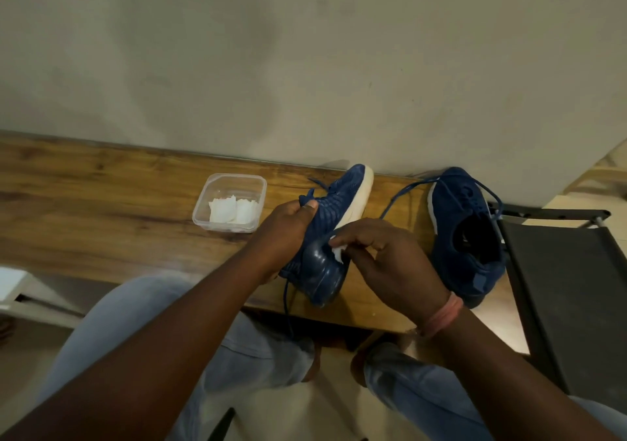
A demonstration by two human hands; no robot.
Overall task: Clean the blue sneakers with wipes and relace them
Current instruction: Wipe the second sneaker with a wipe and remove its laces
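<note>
- Blue knit on the sneaker (334, 203) we hold looks soft and light; it lies tilted on its side, heel toward us, just above the wooden counter (101, 203).
- Our left hand (288, 228) grips it at the tongue, thumb on top and fingers curled around the upper.
- Our right hand (390, 257) pinches a white wipe (339, 252) against the heel, fingers bent around it.
- We judge the glossy heel cup stiffer and a little slippery once damp, so the firm sole rim is the safer place to hold; the knit upper would give under pressure.
- Loose laces (407, 193) trail near our right fingers and could snag.
- The second sneaker (464, 237) rests on the counter just beyond our right hand.
- Left of our left fingers sits a clear tub (230, 183) holding more wipes.
</note>
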